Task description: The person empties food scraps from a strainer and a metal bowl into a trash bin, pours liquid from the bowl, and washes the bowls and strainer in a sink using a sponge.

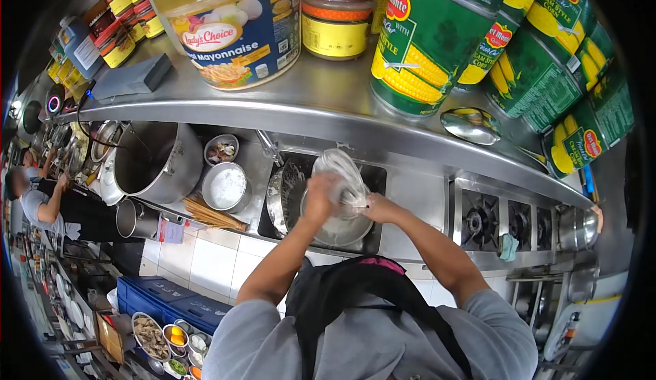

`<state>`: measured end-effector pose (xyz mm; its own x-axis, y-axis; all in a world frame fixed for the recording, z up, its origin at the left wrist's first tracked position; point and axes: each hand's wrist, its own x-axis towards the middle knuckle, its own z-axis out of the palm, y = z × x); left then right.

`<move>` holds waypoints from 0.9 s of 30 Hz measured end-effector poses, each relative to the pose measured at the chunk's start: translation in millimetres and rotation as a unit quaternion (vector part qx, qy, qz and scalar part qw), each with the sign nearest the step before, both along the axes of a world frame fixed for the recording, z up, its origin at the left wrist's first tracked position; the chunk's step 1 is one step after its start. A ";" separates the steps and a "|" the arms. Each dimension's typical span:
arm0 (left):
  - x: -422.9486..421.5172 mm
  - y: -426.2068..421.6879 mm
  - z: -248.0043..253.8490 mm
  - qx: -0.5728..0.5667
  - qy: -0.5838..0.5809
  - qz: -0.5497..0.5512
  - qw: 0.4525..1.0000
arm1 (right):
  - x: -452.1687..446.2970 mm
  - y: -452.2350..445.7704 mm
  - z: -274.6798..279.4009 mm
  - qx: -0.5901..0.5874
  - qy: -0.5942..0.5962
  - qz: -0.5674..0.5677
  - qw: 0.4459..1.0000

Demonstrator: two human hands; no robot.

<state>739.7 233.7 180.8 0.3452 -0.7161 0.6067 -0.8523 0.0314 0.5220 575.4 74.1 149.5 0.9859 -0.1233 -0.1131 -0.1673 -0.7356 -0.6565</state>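
Observation:
Over the sink point(374, 240) at the centre, my left hand point(321, 199) is on the near-left side of a pale, translucent, bag-like item point(339, 168); motion blurs its fingers. My right hand point(380, 208) is closed at the right side of that item, around its lower end or a thin dark-tipped piece there. Below both hands sits a round metal bowl point(348, 231) in the sink. Another metal pot point(277, 202) leans at the sink's left side. The tap point(270, 149) stands behind it.
A large pot point(156, 165), a bowl of white contents point(227, 187) and wooden sticks point(212, 214) lie left. Gas burners point(482, 223) are at right. Overhead, a steel shelf point(328, 103) holds a mayonnaise tub point(236, 31) and cans point(430, 45). Another person point(51, 206) stands far left.

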 end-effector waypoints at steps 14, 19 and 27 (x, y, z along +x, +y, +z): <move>35.3 -16.8 -24.1 -0.017 0.179 0.193 0.965 | 9.8 20.8 32.5 0.163 0.188 -0.160 0.955; -60.9 12.6 -16.0 -0.035 0.146 0.055 0.987 | 12.5 -3.9 46.3 0.283 0.087 -0.192 0.936; -36.1 13.4 -40.9 -0.032 0.305 0.165 0.937 | 21.6 2.2 24.2 0.355 0.112 -0.240 0.897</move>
